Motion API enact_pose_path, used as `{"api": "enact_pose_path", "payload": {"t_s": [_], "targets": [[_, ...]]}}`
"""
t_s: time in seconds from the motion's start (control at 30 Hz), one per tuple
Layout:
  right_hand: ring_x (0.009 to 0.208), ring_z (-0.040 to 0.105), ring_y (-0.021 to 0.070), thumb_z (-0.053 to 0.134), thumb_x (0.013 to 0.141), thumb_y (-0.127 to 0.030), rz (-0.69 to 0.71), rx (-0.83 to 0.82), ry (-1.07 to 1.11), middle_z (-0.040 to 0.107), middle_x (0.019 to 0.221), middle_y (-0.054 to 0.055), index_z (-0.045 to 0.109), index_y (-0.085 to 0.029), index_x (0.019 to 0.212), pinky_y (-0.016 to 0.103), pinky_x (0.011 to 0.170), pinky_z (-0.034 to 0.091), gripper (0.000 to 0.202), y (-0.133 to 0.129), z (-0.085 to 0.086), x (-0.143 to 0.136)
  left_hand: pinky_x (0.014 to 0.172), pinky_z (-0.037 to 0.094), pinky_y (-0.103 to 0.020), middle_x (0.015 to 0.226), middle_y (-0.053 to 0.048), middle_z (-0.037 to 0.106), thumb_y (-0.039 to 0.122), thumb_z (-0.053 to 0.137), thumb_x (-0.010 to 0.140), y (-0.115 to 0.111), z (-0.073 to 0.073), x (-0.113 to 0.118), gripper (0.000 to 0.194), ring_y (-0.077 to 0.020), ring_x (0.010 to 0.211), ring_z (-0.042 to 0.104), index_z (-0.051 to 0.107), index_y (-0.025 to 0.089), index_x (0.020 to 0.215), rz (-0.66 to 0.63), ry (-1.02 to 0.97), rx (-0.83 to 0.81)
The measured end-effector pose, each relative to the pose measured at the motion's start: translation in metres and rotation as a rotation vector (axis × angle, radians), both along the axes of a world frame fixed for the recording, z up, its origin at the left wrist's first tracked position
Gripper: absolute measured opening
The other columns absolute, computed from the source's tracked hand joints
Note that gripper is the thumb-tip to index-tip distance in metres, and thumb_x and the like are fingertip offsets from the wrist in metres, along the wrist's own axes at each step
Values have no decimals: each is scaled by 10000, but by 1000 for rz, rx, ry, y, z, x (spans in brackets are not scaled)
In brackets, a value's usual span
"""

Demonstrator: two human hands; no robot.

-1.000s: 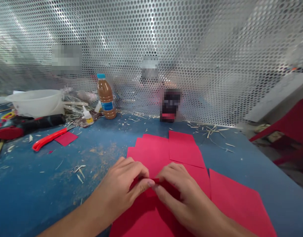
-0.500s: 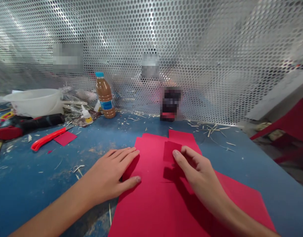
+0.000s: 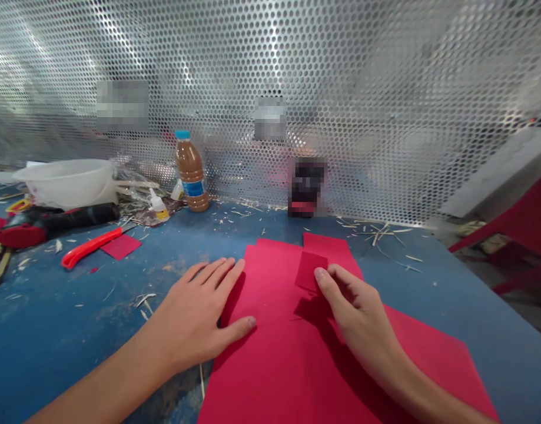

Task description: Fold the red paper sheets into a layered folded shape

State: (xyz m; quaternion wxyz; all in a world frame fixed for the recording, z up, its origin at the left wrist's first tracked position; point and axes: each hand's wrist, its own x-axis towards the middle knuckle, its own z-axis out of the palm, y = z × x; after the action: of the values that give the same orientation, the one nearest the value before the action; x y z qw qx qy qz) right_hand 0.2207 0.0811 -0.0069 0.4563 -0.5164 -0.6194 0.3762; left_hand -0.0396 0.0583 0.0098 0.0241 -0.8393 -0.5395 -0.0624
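A: Surface and room, largest first?

B: A perforated metal panel (image 3: 385, 70) stood behind a blue tabletop (image 3: 98, 330), which was scuffed and strewn with pale slivers. A white basin (image 3: 71, 184) sat at the far left, with a black-and-red tool (image 3: 80, 218) in front of it. A brown-filled bottle (image 3: 192, 176) stood upright near the panel. A red-handled cutter (image 3: 91, 247) lay beside a loose red square (image 3: 121, 246).

A: Position of the work relative to the hands?

B: Overlapping red sheets (image 3: 274, 365) lay between and beneath the hands. The left hand (image 3: 199, 318) was open, palm down, fingers slightly spread and thumb apart, resting at the sheets' left edge; it gripped nothing. The right hand (image 3: 362, 312) was partly curled, its thumb and fingers pinching the right side of a small red piece (image 3: 311, 271). That piece was tilted above the sheets, and a shadow fell below it.

A: Unclear readings?

B: The right hand hid part of the sheets and the piece's held edge. The sheets ran out of view at the bottom. A red shape (image 3: 517, 229) was cut off at right. A dark object (image 3: 306, 185) by the panel was pixelated; identity not determined.
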Motion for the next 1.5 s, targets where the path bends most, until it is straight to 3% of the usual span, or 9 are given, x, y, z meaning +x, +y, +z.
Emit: {"api": "enact_pose_path", "payload": {"t_s": [0.17,0.37,0.6,0.7,0.83,1.0,1.1,1.23,1.5], "targets": [[657,341,153,531,1029,-518,-99,70,69,342,760,-45,390,-254,747,277,583,343,411,3,2,0,1122,421,-578,1570,-179,544,699,586,925,4,-1,-5,908,-401,1384,551,378,159,1624,29,-33,-47],[651,323,160,543,1002,-534,-153,45,100,328,757,-45,362,-262,735,283,577,337,422,3,6,2,1086,425,-593,1484,-183,621,699,603,919,6,6,-9,833,-412,1295,603,514,142,1532,11,22,-18],[686,330,164,508,1009,-577,42,-68,-2,340,769,-36,390,-253,744,297,591,286,435,3,-1,2,1017,457,-576,1146,-119,753,579,479,1046,-4,12,-2,486,-357,1078,691,728,224,1265,-99,81,55],[702,346,169,478,1025,-579,74,-62,-48,361,775,-29,406,-248,758,301,601,290,432,2,-3,1,1047,464,-546,1251,-106,744,506,454,1076,-5,10,-1,435,-334,1150,685,687,238,1327,-118,43,77],[707,347,166,498,1018,-566,-13,3,-40,344,791,-29,363,-252,761,296,619,324,427,2,-1,1,1145,420,-567,1600,-151,518,578,505,1030,1,1,-5,690,-364,1437,513,435,174,1585,-7,16,26],[733,476,190,501,1003,-555,-78,-5,-68,472,792,-7,416,-258,762,309,653,417,392,5,5,3,1140,429,-586,1592,-150,520,650,562,947,7,-2,-6,855,-369,1421,513,352,179,1629,90,-17,-76],[964,628,271,533,972,-593,-153,-33,-90,664,965,68,598,-259,876,377,802,525,354,7,8,5,1133,423,-599,1548,-145,553,668,595,916,7,-1,-3,891,-372,1387,527,345,204,1634,91,-40,-73],[1242,614,351,556,936,-681,-194,-66,-124,720,1190,141,694,-257,1081,492,996,517,470,7,12,6,1120,412,-617,1500,-163,576,699,610,895,6,0,-1,901,-394,1360,527,405,181,1602,76,-38,-75],[750,555,209,575,984,-530,-112,42,12,573,786,-4,502,-265,760,317,672,460,355,10,23,10,992,461,-581,1261,-130,683,720,594,904,7,9,-8,637,-376,1158,628,685,204,1265,12,42,-66]]}}
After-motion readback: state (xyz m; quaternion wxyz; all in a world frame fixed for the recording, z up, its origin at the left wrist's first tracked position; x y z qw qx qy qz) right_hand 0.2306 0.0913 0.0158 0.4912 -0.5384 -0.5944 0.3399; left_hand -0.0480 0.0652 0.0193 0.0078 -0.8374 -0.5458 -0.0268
